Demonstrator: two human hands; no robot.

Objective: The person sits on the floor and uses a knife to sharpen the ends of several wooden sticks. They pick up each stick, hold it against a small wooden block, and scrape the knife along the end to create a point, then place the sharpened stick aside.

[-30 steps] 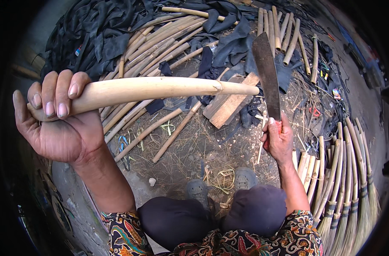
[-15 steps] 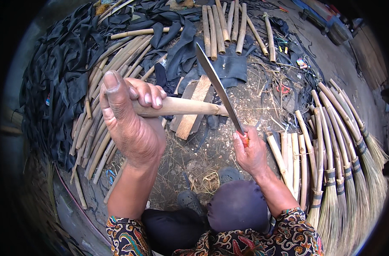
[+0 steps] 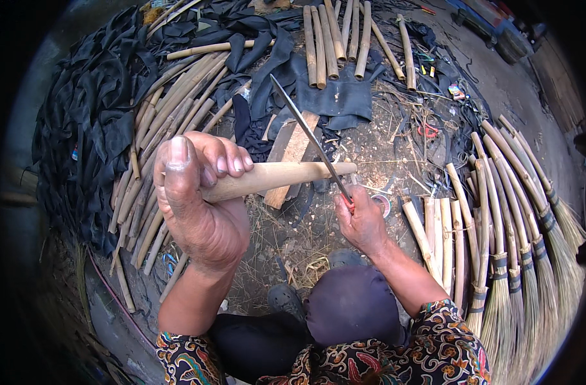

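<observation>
My left hand (image 3: 203,199) is wrapped round a pale bamboo stick (image 3: 273,178), which points to the right in front of me. My right hand (image 3: 363,220) grips the red handle of a long machete (image 3: 310,138). Its blade slants up and to the left and crosses the stick close to the far right end. Whether the edge touches the stick or only passes over it, I cannot tell. Beneath the stick, a wooden board (image 3: 297,151) lies on the ground.
Black rubber strips (image 3: 81,135) are heaped at the left beside a pile of bamboo sticks (image 3: 167,135). More bamboo poles (image 3: 334,42) lie ahead. Several grass brooms (image 3: 498,308) rest at the right, next to short cut poles (image 3: 437,237). Red scissors (image 3: 428,131) lie among scraps.
My right hand has moved left, and the machete has swung leftward, tilting more across the stick. The stick has shifted slightly to the right in my left hand's grip.
</observation>
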